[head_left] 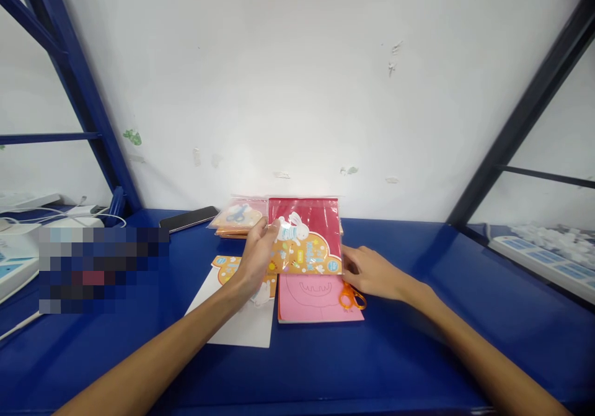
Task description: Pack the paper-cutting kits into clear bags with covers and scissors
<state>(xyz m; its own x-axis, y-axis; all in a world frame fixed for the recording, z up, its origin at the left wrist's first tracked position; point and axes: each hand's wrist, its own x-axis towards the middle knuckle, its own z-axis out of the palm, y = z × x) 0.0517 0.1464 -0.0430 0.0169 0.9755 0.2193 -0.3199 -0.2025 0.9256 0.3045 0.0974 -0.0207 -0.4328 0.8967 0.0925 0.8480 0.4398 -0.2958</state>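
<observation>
My left hand and my right hand hold up a clear-wrapped pack of red paper with an orange rabbit label, each hand pinching one lower side. Below the pack lies a stack of pink paper with a line drawing on the top sheet. Small orange scissors rest on its right edge, just under my right hand. A white sheet with an orange label card lies under my left forearm.
Another wrapped pack with scissors lies behind near the wall, with a black phone to its left. White devices and cables stand at the far left, a white power strip at the right. Blue shelf posts frame the blue table.
</observation>
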